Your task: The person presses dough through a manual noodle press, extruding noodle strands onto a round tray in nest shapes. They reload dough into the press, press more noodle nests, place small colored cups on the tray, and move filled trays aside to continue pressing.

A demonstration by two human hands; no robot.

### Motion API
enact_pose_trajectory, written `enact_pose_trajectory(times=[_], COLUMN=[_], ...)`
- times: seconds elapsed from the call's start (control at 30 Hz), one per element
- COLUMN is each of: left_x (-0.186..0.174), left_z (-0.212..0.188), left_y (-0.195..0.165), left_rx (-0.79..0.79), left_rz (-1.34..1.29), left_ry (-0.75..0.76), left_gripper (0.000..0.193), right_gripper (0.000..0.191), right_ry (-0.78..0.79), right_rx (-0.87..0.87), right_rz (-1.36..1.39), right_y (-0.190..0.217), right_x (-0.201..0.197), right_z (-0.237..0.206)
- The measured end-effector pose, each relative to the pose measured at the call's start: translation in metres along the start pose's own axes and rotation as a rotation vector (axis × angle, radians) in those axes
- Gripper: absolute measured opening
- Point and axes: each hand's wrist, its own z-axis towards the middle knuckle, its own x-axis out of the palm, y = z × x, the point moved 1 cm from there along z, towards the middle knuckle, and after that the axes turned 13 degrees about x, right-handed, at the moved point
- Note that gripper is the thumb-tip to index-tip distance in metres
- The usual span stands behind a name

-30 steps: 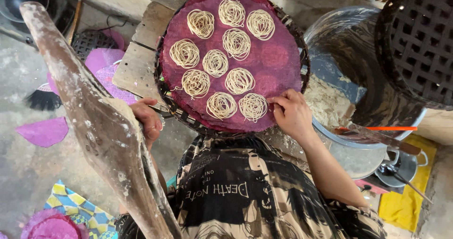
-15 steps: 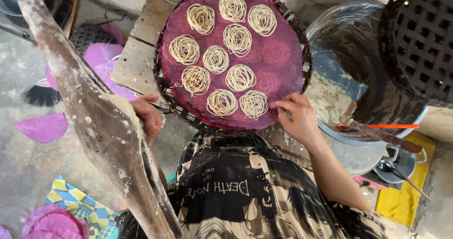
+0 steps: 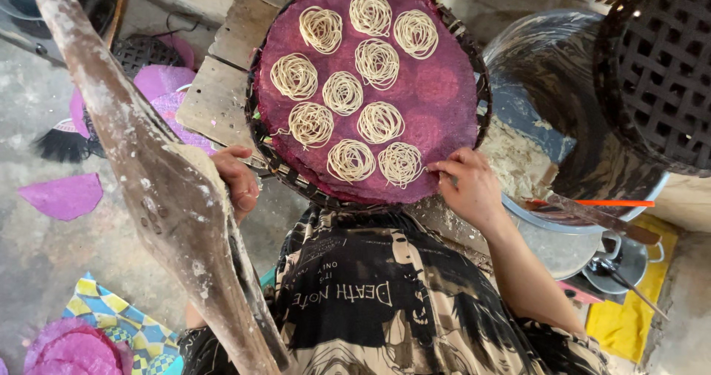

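My right hand (image 3: 468,188) pinches the purple mat (image 3: 444,101) at five o'clock; my left hand (image 3: 237,182) grips the tray rim (image 3: 261,142) at eight; next, lifting level.

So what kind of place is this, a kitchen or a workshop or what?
Probably a small home food workshop making noodle nests: a round woven tray lined with purple cloth holds coiled noodle nests, beside a large metal basin with dough residue, on a bare concrete floor.
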Motion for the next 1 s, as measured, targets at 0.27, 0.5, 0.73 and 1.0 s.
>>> enact_pose_trajectory(times=[0.27,0.5,0.73,1.0], left_x=[-0.001,-0.006,-0.004,-0.001], left_z=[-0.002,-0.002,0.0,0.002], left_y=[0.01,0.008,0.007,0.002], left_rx=[0.026,0.071,0.031,0.013], left_rz=[-0.017,0.061,0.038,0.019], left_ry=[0.049,0.069,0.088,0.059], left_gripper=[0.043,0.042,0.042,0.042], right_gripper=[0.026,0.026,0.023,0.029], right_ry=[-0.015,-0.04,0.03,0.061], right_rx=[-0.069,-0.091,-0.036,-0.016], right_rz=[0.13,0.06,0.048,0.257], right_y=[0.006,-0.004,-0.002,0.007], right_x=[-0.005,-0.005,0.001,-0.008], right_z=[0.002,0.004,0.008,0.008])
